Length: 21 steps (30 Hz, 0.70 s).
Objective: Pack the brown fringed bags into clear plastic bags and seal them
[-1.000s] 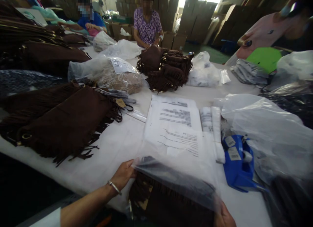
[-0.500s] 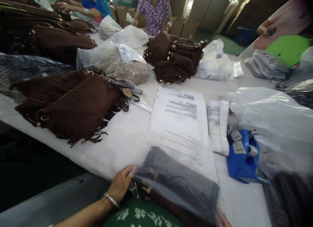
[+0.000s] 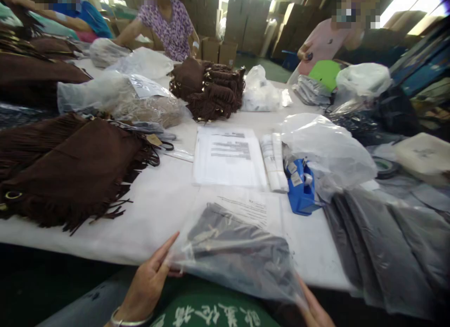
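Note:
A clear plastic bag [image 3: 242, 256] with a dark, folded item inside lies at the table's front edge, partly over printed plastic sheets [image 3: 228, 163]. My left hand [image 3: 149, 275], with a bracelet at the wrist, grips the bag's left end between thumb and fingers. At the bag's right end, my right hand [image 3: 311, 301] holds its edge; only part of this hand shows. Brown fringed bags [image 3: 80, 163] lie to the left. Right of the sheets are rolled white bags [image 3: 274, 163] and a blue tape dispenser [image 3: 302, 188].
Several packed dark bags [image 3: 379, 242] lie at the right. Farther back are a brown fringed pile [image 3: 211, 87], a plastic bag of tan strings [image 3: 140, 104] and white plastic bags [image 3: 263, 90]. Three people stand across the white table [image 3: 147, 224].
The view has swung right, bringing the packed bags and a person in pink into sight. The held bag lies flatter, with more of its clear plastic showing in front; both hands stay at its ends.

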### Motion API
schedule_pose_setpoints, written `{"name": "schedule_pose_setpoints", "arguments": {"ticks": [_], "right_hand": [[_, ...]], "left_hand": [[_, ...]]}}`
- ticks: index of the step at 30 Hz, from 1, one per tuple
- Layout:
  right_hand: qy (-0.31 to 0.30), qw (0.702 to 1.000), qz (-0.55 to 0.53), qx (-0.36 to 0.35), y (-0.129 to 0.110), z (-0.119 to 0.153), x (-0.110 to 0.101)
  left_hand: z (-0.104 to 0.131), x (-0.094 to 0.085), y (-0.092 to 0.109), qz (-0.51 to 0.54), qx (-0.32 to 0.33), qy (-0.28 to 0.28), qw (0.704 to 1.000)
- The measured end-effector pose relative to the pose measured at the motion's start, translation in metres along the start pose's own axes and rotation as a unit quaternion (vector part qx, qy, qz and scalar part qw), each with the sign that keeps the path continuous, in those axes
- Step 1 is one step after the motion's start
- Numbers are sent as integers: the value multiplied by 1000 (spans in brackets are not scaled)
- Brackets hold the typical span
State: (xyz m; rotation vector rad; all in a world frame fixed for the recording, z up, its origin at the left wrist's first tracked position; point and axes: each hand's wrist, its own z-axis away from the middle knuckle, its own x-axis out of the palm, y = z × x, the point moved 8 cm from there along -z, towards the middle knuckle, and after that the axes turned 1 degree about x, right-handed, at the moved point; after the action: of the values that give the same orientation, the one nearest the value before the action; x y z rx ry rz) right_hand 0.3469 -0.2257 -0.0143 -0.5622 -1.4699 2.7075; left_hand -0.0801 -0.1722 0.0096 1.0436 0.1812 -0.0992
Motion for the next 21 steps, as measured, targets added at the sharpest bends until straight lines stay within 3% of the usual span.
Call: {"name": "schedule_pose_setpoints", "arguments": {"ticks": [2, 5, 7, 9, 12, 15, 17, 19, 21], "right_hand": [[-18, 1000, -11, -13, -48, 3, -9], [-51, 996, -68, -30, -126, -4, -17], [-83, 990, -101, -60, -174, -15, -14], [-107, 985, -95, -91, -212, -29, -7], [-120, 979, -76, -148, -257, -46, 3], [-118, 973, -63, -186, -287, -54, 9], [-116, 973, -48, -195, -294, -55, 11], [-113, 972, -32, -203, -288, -56, 14], [-111, 974, -8, -195, -265, -58, 20]], "left_hand": [[0, -11, 61, -45, 97, 59, 992], [1, -24, 149, -16, 211, 134, 968], [-6, -28, 191, -11, 246, 138, 960], [-19, -28, 220, -15, 246, 101, 964], [-31, -33, 258, -9, 267, 75, 961], [-24, -47, 295, -1, 327, 115, 938], [-15, -56, 307, -4, 351, 137, 926], [-8, -62, 302, -33, 362, 144, 920], [-8, -60, 271, -71, 347, 117, 928]]}}
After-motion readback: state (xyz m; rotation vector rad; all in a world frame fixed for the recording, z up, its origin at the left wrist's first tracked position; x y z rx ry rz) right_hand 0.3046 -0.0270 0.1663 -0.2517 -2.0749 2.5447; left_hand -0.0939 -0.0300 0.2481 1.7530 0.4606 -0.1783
